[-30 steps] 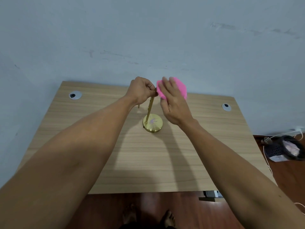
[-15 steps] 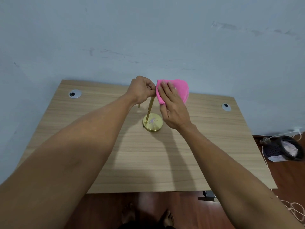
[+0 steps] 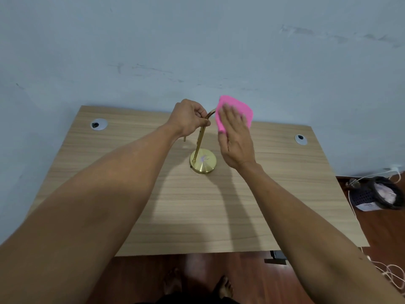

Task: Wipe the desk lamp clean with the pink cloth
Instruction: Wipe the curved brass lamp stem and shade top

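A brass desk lamp (image 3: 202, 160) stands on its round base near the middle of the wooden desk (image 3: 186, 211). Its thin stem rises and curves to the right at the top. My left hand (image 3: 189, 120) is closed around the upper stem. My right hand (image 3: 235, 141) presses the pink cloth (image 3: 241, 108) flat against the lamp's head, which the cloth and hand hide.
Two round cable grommets (image 3: 99, 124) (image 3: 300, 139) sit at the desk's back corners. The blue wall rises right behind the desk. A dark basket (image 3: 377, 195) and white cables (image 3: 392, 273) lie on the floor to the right. My bare feet (image 3: 197, 286) show below the desk's front edge.
My right hand and the pink cloth have shifted up and to the right over the lamp's head. The curved top of the stem now shows. My left hand keeps its grip.
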Motion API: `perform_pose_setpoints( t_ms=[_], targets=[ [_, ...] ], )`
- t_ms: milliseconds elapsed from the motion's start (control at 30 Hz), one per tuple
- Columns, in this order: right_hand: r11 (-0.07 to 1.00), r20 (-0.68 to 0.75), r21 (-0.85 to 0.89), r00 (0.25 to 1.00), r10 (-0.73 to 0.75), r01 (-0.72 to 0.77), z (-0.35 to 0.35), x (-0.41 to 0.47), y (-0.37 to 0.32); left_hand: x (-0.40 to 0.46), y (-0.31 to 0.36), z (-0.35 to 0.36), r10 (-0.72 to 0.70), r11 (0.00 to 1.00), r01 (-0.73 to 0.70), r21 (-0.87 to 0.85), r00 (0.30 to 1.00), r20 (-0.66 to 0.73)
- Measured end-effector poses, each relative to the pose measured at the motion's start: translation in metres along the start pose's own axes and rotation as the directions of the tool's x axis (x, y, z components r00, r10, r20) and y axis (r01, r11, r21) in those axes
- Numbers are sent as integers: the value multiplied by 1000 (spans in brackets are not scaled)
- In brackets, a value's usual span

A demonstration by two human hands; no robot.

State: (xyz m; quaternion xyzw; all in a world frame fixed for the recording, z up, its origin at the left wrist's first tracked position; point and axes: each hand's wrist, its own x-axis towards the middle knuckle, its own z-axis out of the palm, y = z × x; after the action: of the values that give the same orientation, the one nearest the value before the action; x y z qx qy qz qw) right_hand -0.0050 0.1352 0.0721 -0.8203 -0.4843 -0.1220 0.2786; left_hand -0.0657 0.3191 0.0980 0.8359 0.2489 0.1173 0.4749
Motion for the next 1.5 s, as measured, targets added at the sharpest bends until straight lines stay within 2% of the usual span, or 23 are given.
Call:
perform_pose_setpoints(
  t_ms=[67, 100, 200, 300, 333, 367, 433, 467, 567, 600, 667, 700, 733, 767, 833, 967, 1000, 1100, 1167, 1233, 1333, 1433, 1500],
  targets=[
    [981, -55, 75, 982, 182, -177, -2, 8, -4, 0, 0, 0, -4, 1000, 4, 9, 1000, -3],
    [987, -42, 62, 988, 149, -146, -2, 10, -6, -1, 0, 0, 2, 1000, -2, 7, 1000, -3],
    [995, 42, -4, 994, -104, 104, -2, 7, -1, -1, 0, 1, 22, 1000, -22, -17, 1000, -8],
    [975, -54, 127, 980, 192, -184, -3, 13, -7, -2, -2, 1, 2, 1000, -2, -17, 1000, -19],
    [971, -60, 122, 975, 214, -206, -3, 16, -12, -2, -2, 1, -1, 1000, 0, -18, 1000, -16],
    [985, -36, 91, 988, 151, -147, -4, 18, -14, -1, -2, 0, 1, 1000, -1, -20, 1000, -11],
    [995, 39, 17, 995, -95, 94, -8, 23, -7, -1, -2, -1, 7, 1000, -7, -28, 1000, -8],
    [991, 35, 5, 990, -134, 134, -11, 28, -4, -1, -2, -1, 3, 999, -3, -35, 1000, -11],
    [998, -90, 25, 994, 68, -66, -16, 42, -9, -2, -3, 0, -28, 998, 27, -63, 999, -29],
    [999, -92, 2, 995, 37, -37, -15, 43, -14, -3, -3, 0, -29, 997, 26, -70, 999, -31],
    [982, -9, -41, 983, -183, 183, -12, 40, -8, -4, -3, 0, -17, 996, 14, -86, 999, -31],
    [976, 19, 6, 976, -217, 217, -14, 39, 0, -4, -4, 0, -18, 995, 15, -95, 999, -32],
    [988, 10, 82, 991, -133, 132, -16, 36, 3, -5, -4, 1, -26, 994, 23, -103, 999, -37],
    [981, -24, 192, 999, 35, -30, -17, 33, 2, -5, -4, 2, -38, 994, 32, -108, 998, -46],
    [910, -55, 326, 956, 289, -257, -12, 27, -8, -4, -4, 3, -51, 993, 44, -110, 997, -56],
    [922, 13, 313, 972, 235, -227, 3, 8, -24, -2, -5, 3, -43, 994, 39, -101, 998, -41],
    [886, 11, 373, 956, 293, -276, 4, 7, -26, -2, -5, 3, -42, 994, 38, -103, 998, -39],
    [663, 16, 575, 816, 577, -480, 10, 16, -49, -2, -5, 2, -30, 996, 27, -85, 999, -32],
    [533, 12, 665, 721, 693, -524, 12, 32, -72, 0, -6, 1, -8, 998, 7, -57, 1000, -24],
    [505, 2, 699, 707, 707, -506, 16, 40, -92, 0, -5, 0, 24, 1000, -25, -18, 999, -31],
    [549, 30, 667, 754, 656, -504, 20, 29, -97, 0, -5, -1, 48, 999, -48, -4, 999, -15],
    [499, 28, 697, 714, 700, -516, 17, 28, -84, 0, -5, -2, 52, 998, -52, -23, 999, 5],
    [511, 22, 691, 721, 693, -512, 17, 31, -84, 0, -5, -1, 65, 998, -65, -12, 998, 6]
  ],
)
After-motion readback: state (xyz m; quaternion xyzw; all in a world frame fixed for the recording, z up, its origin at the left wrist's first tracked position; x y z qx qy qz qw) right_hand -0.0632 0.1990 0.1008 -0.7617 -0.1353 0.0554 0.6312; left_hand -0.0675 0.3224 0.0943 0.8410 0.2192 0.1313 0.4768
